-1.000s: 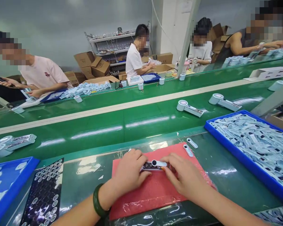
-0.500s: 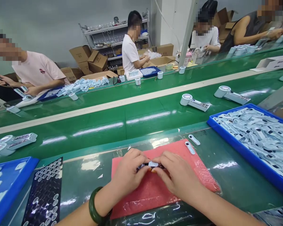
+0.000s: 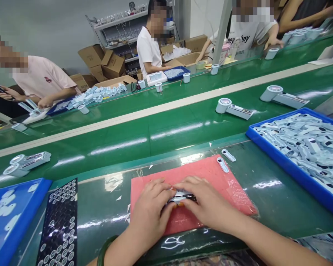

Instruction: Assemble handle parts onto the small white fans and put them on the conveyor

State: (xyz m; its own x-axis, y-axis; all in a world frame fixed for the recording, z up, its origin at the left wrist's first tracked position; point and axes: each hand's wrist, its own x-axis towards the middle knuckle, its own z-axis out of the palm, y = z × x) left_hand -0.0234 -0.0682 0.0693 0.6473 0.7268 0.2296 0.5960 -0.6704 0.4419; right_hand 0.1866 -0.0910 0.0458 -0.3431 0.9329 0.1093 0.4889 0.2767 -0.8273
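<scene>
My left hand point(image 3: 150, 210) and my right hand point(image 3: 207, 203) meet over a red foam mat point(image 3: 233, 188) and together grip a small pale-blue device part point(image 3: 179, 197), mostly hidden under my fingers. A green bangle point(image 3: 102, 251) sits on my left wrist. Two small pale-blue cover pieces point(image 3: 222, 164) lie at the mat's far right corner, apart from my hands.
A blue tray point(image 3: 277, 162) full of pale-blue parts stands at the right. A black sheet of round stickers point(image 3: 58, 221) and another blue tray point(image 3: 19, 221) lie at the left. Small fan units point(image 3: 233, 109) ride the green conveyor point(image 3: 144, 136). Several people work across the belt.
My hands have closed tighter over the part, which is now mostly covered. The view has tilted downward, and the fan units on the belt have shifted right.
</scene>
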